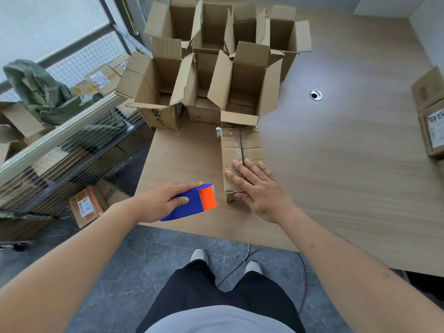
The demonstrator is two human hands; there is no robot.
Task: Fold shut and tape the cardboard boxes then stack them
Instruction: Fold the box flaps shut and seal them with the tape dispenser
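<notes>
A closed cardboard box (240, 150) lies flat on the wooden table (336, 164), clear tape along its top seam. My right hand (257, 188) presses flat on the box's near end, fingers straight. Just left of the box, my left hand (163, 200) grips a blue and orange tape dispenser (194, 201), its orange cutter end pointing at the box. Several open boxes (216, 75) with raised flaps stand behind it at the table's far left.
A stack of closed labelled boxes (430, 111) sits at the table's right edge. A cable hole (316, 95) lies in the tabletop. Left of the table stands a wire cart (60, 145) with parcels and a green sack. More parcels (86, 205) lie on the floor.
</notes>
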